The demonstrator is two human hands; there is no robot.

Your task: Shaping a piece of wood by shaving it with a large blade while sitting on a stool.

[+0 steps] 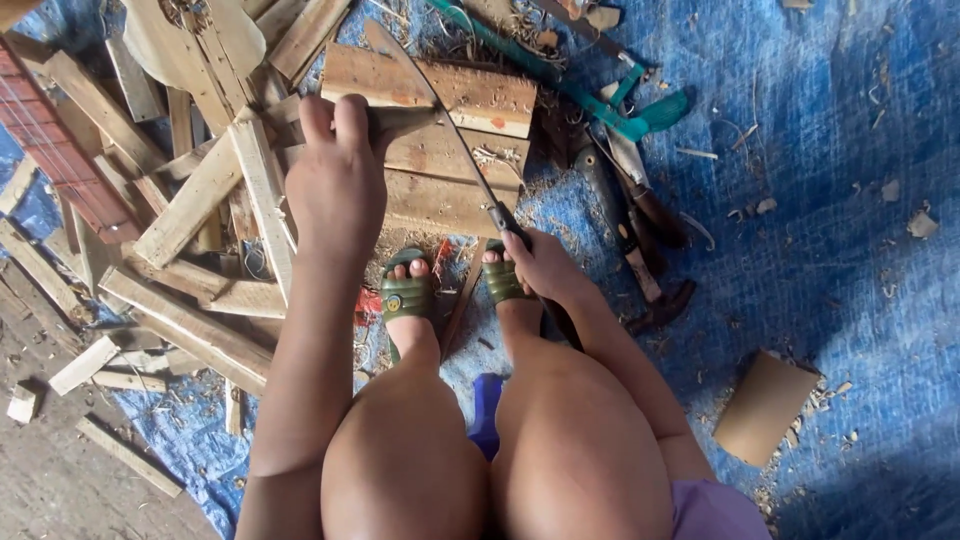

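Left hand (335, 185) presses palm-down, fingers curled over the far edge of a narrow wood piece (395, 120) lying on a stacked plank block (455, 175), centre far. Right hand (540, 265) clenched around the handle of a long machete (455, 135); blade runs diagonally far-left, resting across the planks just right of the left fingers. Feet in green sandals (407, 295) sit near the block. Scrap wood pile (190, 210) at left, other handled tools (640, 215) at right, all on blue tarp (830, 260).
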